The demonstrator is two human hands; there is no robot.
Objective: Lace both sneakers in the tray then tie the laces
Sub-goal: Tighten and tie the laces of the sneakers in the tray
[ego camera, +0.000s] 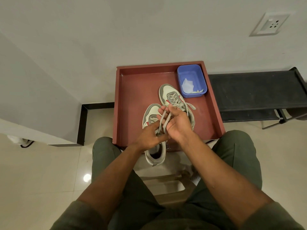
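Two grey and white sneakers with red marks lie in a reddish-brown tray [132, 90]. The far sneaker [169, 93] is laced, and a lace end trails off to its right. The near sneaker [152, 113] points away from me, its heel hanging over the tray's front edge. My right hand [176, 123] holds both grey lace strands [163, 120] of the near sneaker, pulled up across its fingers. My left hand [149, 136] pinches the same strands lower down, just above the sneaker's tongue. The eyelets under my hands are hidden.
A blue plastic tub [191, 80] with crumpled white paper sits in the tray's far right corner. A black bench [255, 92] stands to the right against the wall. My knees flank the tray's front edge, above a beige stool [166, 186].
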